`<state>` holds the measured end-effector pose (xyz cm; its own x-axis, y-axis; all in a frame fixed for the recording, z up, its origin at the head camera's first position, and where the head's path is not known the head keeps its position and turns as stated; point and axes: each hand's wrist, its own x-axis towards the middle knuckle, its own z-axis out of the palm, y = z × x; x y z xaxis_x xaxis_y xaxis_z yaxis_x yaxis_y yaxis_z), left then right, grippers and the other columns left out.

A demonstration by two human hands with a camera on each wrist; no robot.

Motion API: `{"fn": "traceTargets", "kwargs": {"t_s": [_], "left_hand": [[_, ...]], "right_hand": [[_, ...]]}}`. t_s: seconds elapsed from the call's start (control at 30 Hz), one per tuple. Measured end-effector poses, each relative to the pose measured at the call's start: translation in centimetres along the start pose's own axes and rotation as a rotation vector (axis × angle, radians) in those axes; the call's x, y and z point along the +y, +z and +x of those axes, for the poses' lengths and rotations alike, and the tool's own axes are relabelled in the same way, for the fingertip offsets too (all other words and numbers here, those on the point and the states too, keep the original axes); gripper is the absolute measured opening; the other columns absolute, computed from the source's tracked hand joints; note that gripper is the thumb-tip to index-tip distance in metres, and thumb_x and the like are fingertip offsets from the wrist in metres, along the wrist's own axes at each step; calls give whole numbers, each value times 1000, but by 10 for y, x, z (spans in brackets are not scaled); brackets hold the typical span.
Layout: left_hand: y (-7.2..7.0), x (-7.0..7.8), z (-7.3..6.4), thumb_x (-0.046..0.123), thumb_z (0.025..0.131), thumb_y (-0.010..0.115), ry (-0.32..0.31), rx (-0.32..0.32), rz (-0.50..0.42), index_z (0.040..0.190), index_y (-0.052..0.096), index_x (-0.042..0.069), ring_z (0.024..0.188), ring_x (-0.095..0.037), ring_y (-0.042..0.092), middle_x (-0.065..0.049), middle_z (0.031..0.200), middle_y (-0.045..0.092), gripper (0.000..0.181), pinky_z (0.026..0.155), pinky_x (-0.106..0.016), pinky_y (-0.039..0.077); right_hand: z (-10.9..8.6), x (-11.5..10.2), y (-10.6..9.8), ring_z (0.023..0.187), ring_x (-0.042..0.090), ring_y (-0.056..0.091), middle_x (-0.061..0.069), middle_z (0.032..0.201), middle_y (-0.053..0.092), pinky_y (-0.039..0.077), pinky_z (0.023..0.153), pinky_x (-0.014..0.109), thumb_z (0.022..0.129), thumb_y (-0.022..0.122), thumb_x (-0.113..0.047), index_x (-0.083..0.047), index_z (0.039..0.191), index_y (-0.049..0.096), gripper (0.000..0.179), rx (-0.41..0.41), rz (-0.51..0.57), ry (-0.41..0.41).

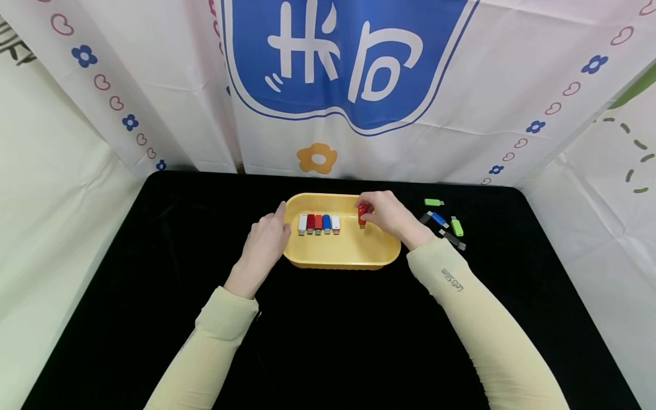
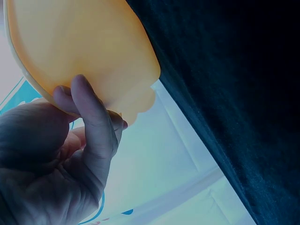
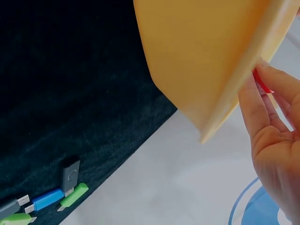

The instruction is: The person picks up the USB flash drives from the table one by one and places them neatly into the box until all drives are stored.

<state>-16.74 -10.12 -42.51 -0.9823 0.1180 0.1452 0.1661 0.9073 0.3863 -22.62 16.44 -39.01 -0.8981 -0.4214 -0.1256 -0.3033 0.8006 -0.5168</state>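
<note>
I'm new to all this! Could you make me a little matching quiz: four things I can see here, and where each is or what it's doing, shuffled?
Things:
1. left hand
2. right hand
3. row of five USB sticks
4. two green USB sticks

Places and states:
A. on the black surface, right of the yellow tray
B. lined up inside the tray
C. touching the tray's left end
D. pinching a red USB stick

Pairs: 1-C, 2-D, 3-B, 4-A

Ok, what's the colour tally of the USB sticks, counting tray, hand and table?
White sticks: 2, one with a red end
Red sticks: 3, one in the right hand
Blue sticks: 2
Green sticks: 2
Dark grey or black sticks: 2
Total: 11
</note>
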Motion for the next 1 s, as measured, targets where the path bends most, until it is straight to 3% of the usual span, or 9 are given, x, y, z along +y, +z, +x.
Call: {"fn": "traceTargets", "kwargs": {"t_s": [0.5, 1.0], "left_hand": [[0, 0, 1, 11, 98, 61, -5, -16, 7, 146, 46, -3, 54, -22, 59, -21, 95, 68, 53, 44, -29, 47], [0, 1, 0, 11, 98, 60, -12, -21, -1, 147, 45, -2, 54, -22, 58, -21, 96, 68, 53, 44, -29, 47]], "right_hand": [[9, -6, 22, 86, 20, 57, 6, 89, 66, 50, 85, 33, 89, 71, -1, -5, 104, 68, 16, -24, -37, 6], [16, -9, 32, 90, 21, 59, 7, 97, 67, 51, 86, 34, 90, 68, 2, -3, 110, 68, 20, 2, -59, 12]]}}
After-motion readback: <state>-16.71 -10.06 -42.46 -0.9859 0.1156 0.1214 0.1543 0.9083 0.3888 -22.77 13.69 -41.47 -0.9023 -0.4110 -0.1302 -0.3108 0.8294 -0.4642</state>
